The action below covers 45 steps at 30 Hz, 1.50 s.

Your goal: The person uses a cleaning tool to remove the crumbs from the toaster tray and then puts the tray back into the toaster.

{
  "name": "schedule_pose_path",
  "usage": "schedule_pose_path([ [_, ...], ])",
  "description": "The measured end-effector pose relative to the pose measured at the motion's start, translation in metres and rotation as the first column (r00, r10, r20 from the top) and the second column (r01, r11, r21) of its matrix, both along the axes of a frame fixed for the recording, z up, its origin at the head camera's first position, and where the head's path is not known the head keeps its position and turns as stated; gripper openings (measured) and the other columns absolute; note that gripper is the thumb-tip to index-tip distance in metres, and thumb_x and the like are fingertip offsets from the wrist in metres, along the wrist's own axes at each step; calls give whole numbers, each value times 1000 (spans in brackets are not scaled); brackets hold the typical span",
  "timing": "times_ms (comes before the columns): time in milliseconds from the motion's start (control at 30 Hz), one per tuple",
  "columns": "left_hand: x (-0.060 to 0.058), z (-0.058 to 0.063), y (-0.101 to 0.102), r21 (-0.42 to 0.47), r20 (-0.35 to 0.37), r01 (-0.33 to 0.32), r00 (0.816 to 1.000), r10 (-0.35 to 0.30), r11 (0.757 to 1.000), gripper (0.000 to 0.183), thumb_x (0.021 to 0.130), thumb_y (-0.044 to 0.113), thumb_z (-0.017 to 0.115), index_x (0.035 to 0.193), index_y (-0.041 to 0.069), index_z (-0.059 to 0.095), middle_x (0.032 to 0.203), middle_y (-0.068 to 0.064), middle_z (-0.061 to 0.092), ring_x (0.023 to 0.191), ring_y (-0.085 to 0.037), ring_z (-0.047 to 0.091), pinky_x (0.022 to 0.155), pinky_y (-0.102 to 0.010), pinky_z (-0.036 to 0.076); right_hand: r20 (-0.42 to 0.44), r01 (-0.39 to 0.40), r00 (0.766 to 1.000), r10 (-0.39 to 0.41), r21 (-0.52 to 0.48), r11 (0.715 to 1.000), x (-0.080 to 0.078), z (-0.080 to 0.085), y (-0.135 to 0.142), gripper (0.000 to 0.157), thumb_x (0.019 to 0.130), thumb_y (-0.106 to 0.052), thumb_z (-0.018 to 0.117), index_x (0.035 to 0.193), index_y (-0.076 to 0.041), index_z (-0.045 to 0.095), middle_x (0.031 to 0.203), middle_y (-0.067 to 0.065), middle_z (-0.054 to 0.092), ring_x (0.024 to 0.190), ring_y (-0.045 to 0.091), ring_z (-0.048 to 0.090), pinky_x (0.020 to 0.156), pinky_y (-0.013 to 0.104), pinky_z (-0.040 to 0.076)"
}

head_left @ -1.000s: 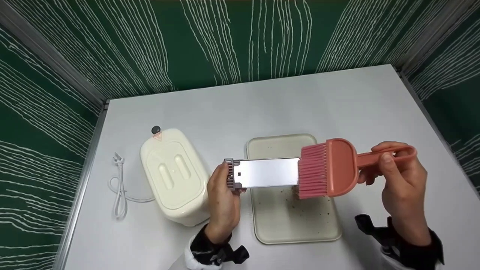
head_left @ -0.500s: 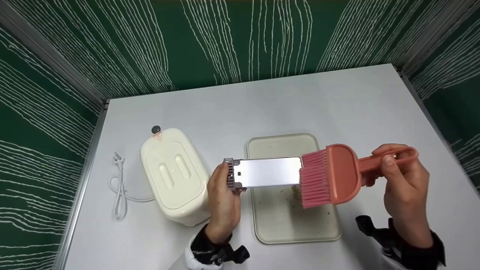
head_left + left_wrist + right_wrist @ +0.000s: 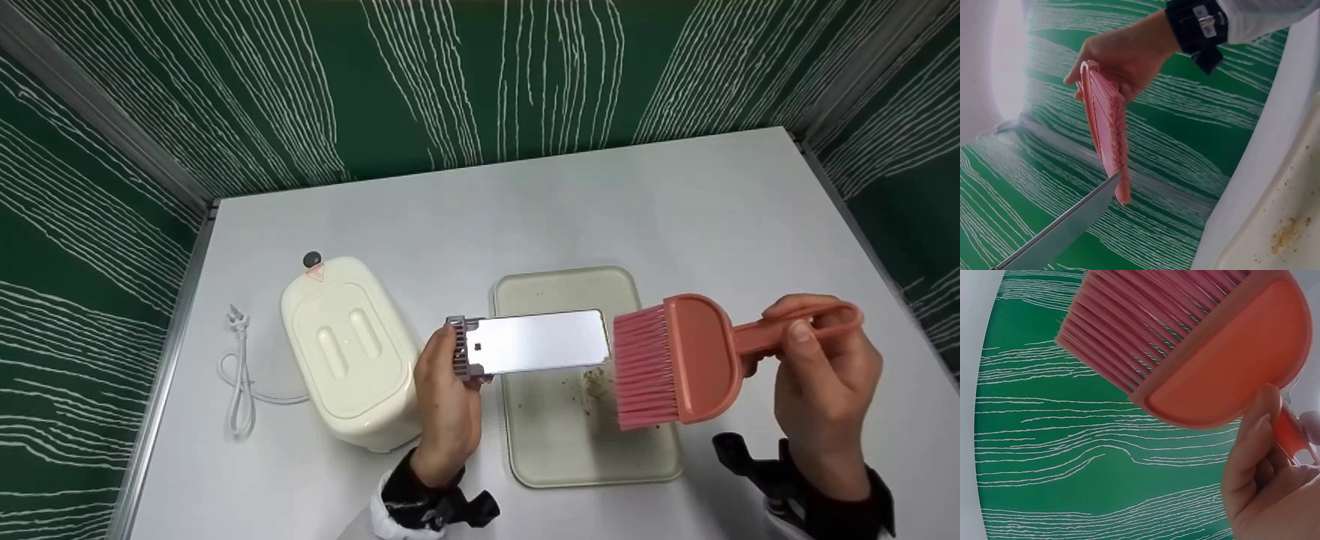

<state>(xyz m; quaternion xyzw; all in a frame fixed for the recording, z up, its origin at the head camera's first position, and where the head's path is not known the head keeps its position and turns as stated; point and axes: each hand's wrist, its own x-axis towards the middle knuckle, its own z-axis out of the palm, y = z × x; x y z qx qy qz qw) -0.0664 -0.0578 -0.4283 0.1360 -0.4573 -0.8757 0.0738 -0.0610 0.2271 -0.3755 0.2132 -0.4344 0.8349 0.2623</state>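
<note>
My left hand (image 3: 448, 405) grips the grey slotted end of a thin, shiny metal crumb tray (image 3: 540, 342), held level over a beige tray (image 3: 555, 457). In the left wrist view the crumb tray (image 3: 1067, 230) shows edge-on as a flat blade. My right hand (image 3: 829, 382) holds an orange hand brush (image 3: 705, 360) by its looped handle, thumb on top. Its pink bristles point left, just right of the crumb tray's free end, with a small gap in the head view. Brown crumbs (image 3: 594, 384) lie on the beige tray below.
A cream toaster (image 3: 349, 352) with a dark knob stands to the left, close beside my left hand. Its white cord and plug (image 3: 238, 322) lie farther left on the white table (image 3: 720, 202). Green walls with white lines (image 3: 480, 82) enclose the back and sides.
The brush has moved right and slightly down, off the crumb tray's end, uncovering more crumbs below. The crumb tray has tilted slightly, while my left hand has stayed in place.
</note>
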Motion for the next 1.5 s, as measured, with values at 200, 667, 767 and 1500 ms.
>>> schedule_pose_path([
  [200, 0, 0, 0, 3, 3, 3, 1000, -3, 1000, 31, 113, 19, 41, 104, 1, 64, 84, -8, 62, 64, -12, 50, 57, -24, 41, -19, 64, 998, -67, -130, 989, -2, 3, -9, 14, 98, 17, 42, 100, 30, 48, 93, 29, 62, 61, 29, 72, 62, 28, 61],
  [667, -1, 0, -1, 16, 18, -6, 1000, 6, 1000, 30, 112, 18, 41, 102, 1, 63, 83, -8, 60, 64, -12, 50, 56, -23, 42, 13, -237, 972, 236, 7, 972, -5, -21, -25, 24, 108, 11, 35, 124, 23, 48, 92, 32, 71, 65, 30, 74, 50, 25, 52],
  [767, -2, 0, -1, 11, 20, -1, 1000, 1, 1000, 31, 112, 18, 41, 101, 1, 63, 83, -8, 60, 63, -12, 50, 55, -23, 42, 88, -267, 962, 259, 89, 960, -4, -26, -29, 27, 109, 11, 33, 128, 19, 50, 92, 28, 72, 61, 26, 73, 42, 26, 42],
  [1500, -1, 1, 0, -5, 12, 10, 1000, -10, 1000, 29, 112, 17, 40, 106, -2, 62, 92, -14, 64, 76, -19, 65, 64, -30, 58, 310, -250, 945, 104, 483, 839, -2, -34, -45, 28, 109, 5, 44, 133, 5, 58, 95, 12, 78, 41, 18, 44, 36, 28, 34],
])
